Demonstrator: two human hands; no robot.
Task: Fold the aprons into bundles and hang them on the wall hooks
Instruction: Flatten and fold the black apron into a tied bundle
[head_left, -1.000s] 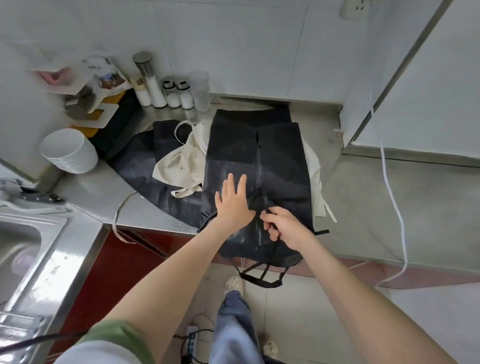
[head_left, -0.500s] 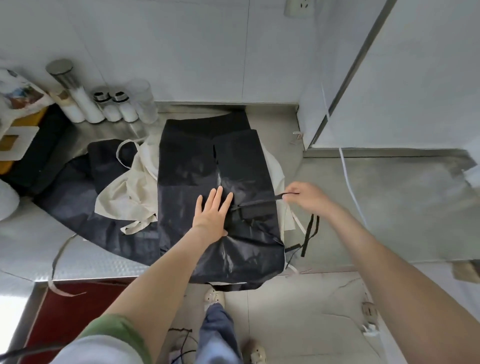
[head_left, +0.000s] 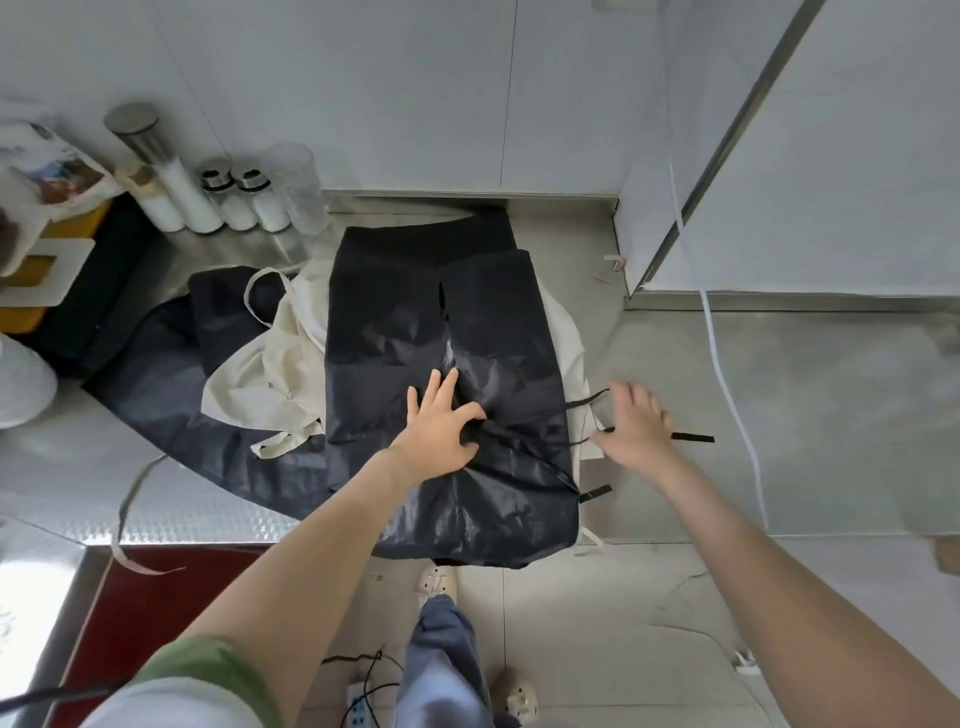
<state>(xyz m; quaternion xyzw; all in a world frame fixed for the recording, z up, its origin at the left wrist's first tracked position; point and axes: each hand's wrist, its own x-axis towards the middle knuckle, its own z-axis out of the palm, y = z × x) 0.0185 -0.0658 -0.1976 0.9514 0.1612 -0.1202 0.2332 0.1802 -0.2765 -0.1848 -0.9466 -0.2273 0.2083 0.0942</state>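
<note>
A black apron (head_left: 447, 322), folded into a long panel, lies on the steel counter (head_left: 805, 426) with its near end hanging over the front edge. My left hand (head_left: 441, 426) presses flat on its middle, fingers spread, thumb beside the root of a black strap (head_left: 693, 438). That strap runs right across the counter and passes under my right hand (head_left: 634, 426), which is spread with straight fingers just off the apron's right edge. A cream apron (head_left: 270, 374) and another dark apron (head_left: 171, 395) lie crumpled to the left, partly under the black one. No wall hook is in view.
Shakers and jars (head_left: 244, 202) stand against the back wall at the left. A white bowl (head_left: 21, 384) sits at the far left edge. A white cord (head_left: 727, 364) hangs down the tall white cabinet (head_left: 831, 182) at the right. A power strip lies on the floor.
My right hand drew the black strap out to the right, then opened over it. The left hand stayed pressed on the apron. The view swung left again slightly.
</note>
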